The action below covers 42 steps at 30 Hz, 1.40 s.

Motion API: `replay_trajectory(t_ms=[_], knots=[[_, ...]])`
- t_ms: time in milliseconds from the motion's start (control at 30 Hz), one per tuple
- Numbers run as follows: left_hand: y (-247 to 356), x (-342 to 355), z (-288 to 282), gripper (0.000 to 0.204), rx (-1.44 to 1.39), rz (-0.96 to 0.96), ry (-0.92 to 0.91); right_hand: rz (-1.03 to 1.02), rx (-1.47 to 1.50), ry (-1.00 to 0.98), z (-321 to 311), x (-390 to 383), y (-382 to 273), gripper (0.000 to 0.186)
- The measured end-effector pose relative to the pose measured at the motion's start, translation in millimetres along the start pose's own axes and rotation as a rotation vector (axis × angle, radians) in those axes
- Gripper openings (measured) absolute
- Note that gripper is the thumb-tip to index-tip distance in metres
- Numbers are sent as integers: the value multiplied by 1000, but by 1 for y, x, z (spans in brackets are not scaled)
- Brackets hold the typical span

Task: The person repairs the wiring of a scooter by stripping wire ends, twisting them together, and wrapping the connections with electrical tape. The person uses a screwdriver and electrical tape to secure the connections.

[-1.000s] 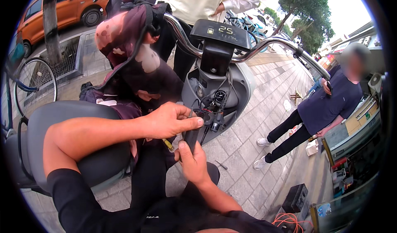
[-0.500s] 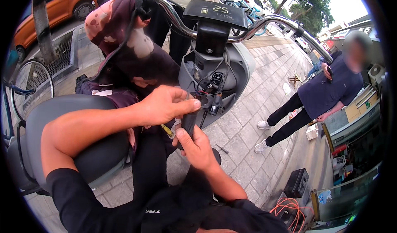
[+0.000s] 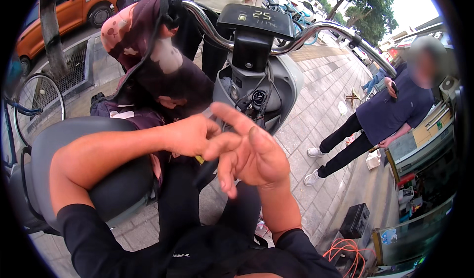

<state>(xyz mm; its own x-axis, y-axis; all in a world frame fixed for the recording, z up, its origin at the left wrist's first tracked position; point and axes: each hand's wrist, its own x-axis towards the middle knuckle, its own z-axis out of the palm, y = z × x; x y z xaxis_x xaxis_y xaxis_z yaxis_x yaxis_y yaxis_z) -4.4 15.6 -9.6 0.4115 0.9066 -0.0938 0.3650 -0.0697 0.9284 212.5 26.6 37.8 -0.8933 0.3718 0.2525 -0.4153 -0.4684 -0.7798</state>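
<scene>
The single head view looks from the person's head, through the left of two side-by-side fisheye cameras, steeply down and forward over the black shirt [image 3: 143, 258] at the lower edge. The left hand [image 3: 190, 136] and right hand [image 3: 264, 154] sit close to the lens, near mid-picture; the scooter's handlebar [image 3: 323, 25] lies farther ahead. The wide field takes in the orange car [image 3: 69, 19] and trees [image 3: 358, 4] beyond, inside a dark, curved border.

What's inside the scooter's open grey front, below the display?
Inside the grey front, dark wires and a round black part show. The right hand covers its lower area, so whatever lies behind there can't be seen.
</scene>
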Motion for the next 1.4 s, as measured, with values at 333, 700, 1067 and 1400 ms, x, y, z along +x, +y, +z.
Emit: replay_trajectory(t_ms=[333, 700, 1067, 1400], knots=[[25, -9, -2, 55, 171, -192, -224, -518, -934, 982, -76, -23, -25, 33], [21, -9, -5, 58, 284, -119, -311, -543, -2012, 1123, -74, 19, -34, 27], [12, -12, 0, 60, 339, -133, -338, -727, -2020, 1081, -98, 37, -34, 12], [20, -16, -1, 60, 353, -66, -322, -661, -1957, 1164, -81, 25, -33, 14]])
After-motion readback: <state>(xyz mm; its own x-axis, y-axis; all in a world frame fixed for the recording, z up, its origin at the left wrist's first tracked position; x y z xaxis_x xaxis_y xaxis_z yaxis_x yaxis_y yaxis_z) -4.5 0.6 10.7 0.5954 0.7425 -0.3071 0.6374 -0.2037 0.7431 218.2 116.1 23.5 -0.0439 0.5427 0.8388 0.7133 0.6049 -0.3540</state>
